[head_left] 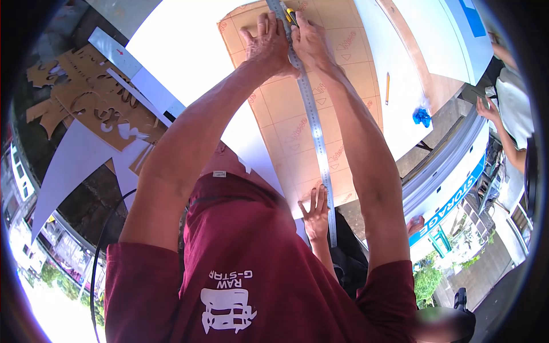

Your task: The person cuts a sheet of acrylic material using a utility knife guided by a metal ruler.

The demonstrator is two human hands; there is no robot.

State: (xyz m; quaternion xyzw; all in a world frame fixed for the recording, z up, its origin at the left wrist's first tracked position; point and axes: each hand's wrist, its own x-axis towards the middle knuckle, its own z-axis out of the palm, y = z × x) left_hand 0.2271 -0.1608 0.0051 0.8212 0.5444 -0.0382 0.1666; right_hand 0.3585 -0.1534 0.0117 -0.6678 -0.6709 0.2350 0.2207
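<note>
My right hand point(311, 43) grips a yellow-and-black utility knife point(291, 16), close to the right edge of a long metal ruler point(311, 114). The ruler runs lengthwise over a sheet covered in brown printed paper point(286, 123). Flat on the sheet, my left hand point(269, 46) has its fingers spread and presses at the ruler's left side. Near the ruler's lower end, another person's hand point(315, 214) lies on the sheet, touching the ruler. The knife's blade tip cannot be made out.
A pencil point(388, 88) and a crumpled blue item point(421, 117) lie on the white surface point(400, 114) at right. Brown cut-out scraps point(86, 97) are piled at left. A co-worker's hand point(488, 108) shows at far right, above a blue "STORAGE" sign point(452, 197).
</note>
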